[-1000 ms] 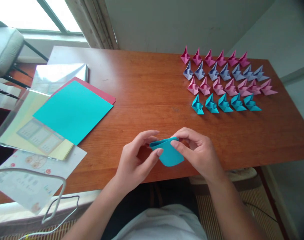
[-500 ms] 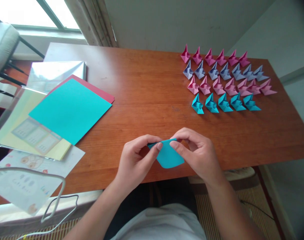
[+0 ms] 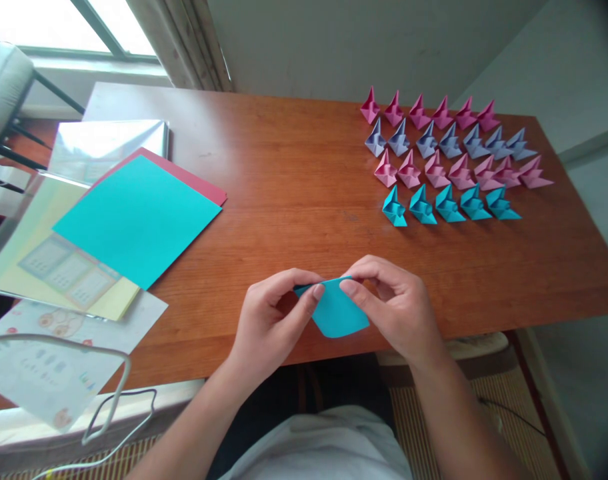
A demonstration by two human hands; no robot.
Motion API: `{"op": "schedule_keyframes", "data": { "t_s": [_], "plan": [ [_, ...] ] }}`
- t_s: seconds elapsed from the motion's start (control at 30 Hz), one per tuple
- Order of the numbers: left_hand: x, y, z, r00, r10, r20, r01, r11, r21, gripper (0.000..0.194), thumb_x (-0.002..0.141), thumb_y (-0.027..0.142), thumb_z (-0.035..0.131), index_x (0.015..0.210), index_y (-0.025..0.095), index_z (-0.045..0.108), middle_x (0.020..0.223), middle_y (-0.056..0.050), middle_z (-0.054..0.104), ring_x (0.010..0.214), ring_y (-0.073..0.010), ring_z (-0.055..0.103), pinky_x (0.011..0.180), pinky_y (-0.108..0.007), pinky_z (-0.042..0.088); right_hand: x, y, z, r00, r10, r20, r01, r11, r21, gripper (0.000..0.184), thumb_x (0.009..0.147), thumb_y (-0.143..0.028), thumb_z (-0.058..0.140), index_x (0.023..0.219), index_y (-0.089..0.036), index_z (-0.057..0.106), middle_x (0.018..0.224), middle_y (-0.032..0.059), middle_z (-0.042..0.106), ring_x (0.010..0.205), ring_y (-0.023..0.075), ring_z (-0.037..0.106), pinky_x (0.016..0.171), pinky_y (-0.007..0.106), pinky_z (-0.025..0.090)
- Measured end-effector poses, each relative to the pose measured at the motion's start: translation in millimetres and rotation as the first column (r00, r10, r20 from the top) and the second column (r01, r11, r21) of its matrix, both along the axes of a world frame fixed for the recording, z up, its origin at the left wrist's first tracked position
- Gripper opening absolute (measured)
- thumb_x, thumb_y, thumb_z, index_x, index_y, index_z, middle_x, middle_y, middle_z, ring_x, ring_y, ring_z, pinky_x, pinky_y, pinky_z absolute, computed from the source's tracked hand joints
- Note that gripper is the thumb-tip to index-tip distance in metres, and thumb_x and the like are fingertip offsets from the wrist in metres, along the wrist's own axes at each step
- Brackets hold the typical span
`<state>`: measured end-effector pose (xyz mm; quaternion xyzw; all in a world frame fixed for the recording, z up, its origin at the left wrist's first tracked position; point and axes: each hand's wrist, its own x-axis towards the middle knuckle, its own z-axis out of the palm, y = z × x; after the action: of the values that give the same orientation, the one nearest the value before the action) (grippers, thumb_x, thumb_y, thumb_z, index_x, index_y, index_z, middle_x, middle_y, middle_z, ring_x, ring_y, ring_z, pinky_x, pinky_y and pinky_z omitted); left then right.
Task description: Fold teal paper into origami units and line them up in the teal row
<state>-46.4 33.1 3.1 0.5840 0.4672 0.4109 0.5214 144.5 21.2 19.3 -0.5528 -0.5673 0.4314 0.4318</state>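
Observation:
A small folded sheet of turquoise paper [image 3: 338, 312] is held near the table's front edge. My left hand [image 3: 279, 313] pinches its upper left corner between thumb and fingers. On the upper right, my right hand [image 3: 391, 300] grips the same sheet, with the thumb on the near face. The folded top edge runs between the two hands, and the paper's lower part hangs toward me. My fingers hide both of its upper corners.
Rows of folded paper figures stand at the back right: magenta [image 3: 419, 113], lilac [image 3: 449, 141], pink [image 3: 437, 171] and turquoise [image 3: 449, 205]. At left, large turquoise sheets [image 3: 139, 220] lie over a red sheet [image 3: 189, 177], yellow paper in a clear sleeve [image 3: 14, 233] and a printed sheet [image 3: 44, 360]. A white cable [image 3: 127, 380] crosses the lower left.
Both hands keep their pinch on the turquoise paper in nearly the same place. The view has shifted very slightly; nothing else has visibly moved.

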Motion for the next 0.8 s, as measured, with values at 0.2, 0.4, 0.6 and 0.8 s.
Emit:
{"op": "schedule_keyframes", "data": {
  "t_s": [0.2, 0.4, 0.6, 0.8],
  "plan": [
    [0, 0, -1.0, 1.0, 0.003, -0.01, -0.003, 1.0, 0.025, 0.008, 0.091, 0.027, 0.073, 0.092, 0.019, 0.075, 0.081, -0.004, 0.076, 0.07, -0.0157, 0.068, 0.061, -0.025, 0.055, 1, -1, 0.9, 1.0, 0.008, -0.01, -0.008, 1.0, 0.006, 0.011, 0.092, -0.031, 0.071, 0.085, -0.023, 0.071, 0.084, 0.0008, 0.069, 0.079, 0.0163, 0.064, 0.073, 0.03, 0.054],
    [2, 1, 1.7, 0.991, 0.055, -0.12, -0.033, 0.984, 0.175, 0.007, 0.092, 0.022, 0.07, 0.098, 0.02, 0.073, 0.088, -0.004, 0.075, 0.076, -0.0156, 0.069, 0.069, -0.026, 0.056, -1, -2, -0.6, 0.998, -0.031, 0.049, 0.028, 0.998, 0.061, 0.011, 0.092, -0.031, 0.071, 0.084, -0.025, 0.072, 0.083, 0.0011, 0.07, 0.078, 0.0179, 0.065, 0.072, 0.032, 0.055],
    [16, -8, 10.6, 0.951, 0.245, -0.187, -0.133, 0.874, 0.468, 0.023, 0.09, 0.006, 0.064, 0.105, 0.021, 0.072, 0.101, -0.004, 0.072, 0.092, -0.0154, 0.069, 0.083, -0.026, 0.057, -13, -6, 0.9, 0.862, -0.346, 0.37, 0.176, 0.89, 0.421, 0.01, 0.092, -0.018, 0.069, 0.095, -0.027, 0.071, 0.088, 0.003, 0.072, 0.082, 0.0192, 0.066, 0.077, 0.035, 0.054],
    [24, -11, 10.6, 0.989, 0.147, 0.009, -0.146, 0.968, 0.205, 0.026, 0.098, 0.023, 0.062, 0.122, 0.022, 0.071, 0.116, -0.008, 0.076, 0.103, -0.0204, 0.073, 0.089, -0.03, 0.059, -28, -9, -1.0, 0.897, -0.253, 0.363, 0.065, 0.886, 0.458, 0.023, 0.093, -0.018, 0.067, 0.113, -0.029, 0.071, 0.099, 0.0059, 0.074, 0.092, 0.0216, 0.071, 0.082, 0.036, 0.058]
  ]
}}
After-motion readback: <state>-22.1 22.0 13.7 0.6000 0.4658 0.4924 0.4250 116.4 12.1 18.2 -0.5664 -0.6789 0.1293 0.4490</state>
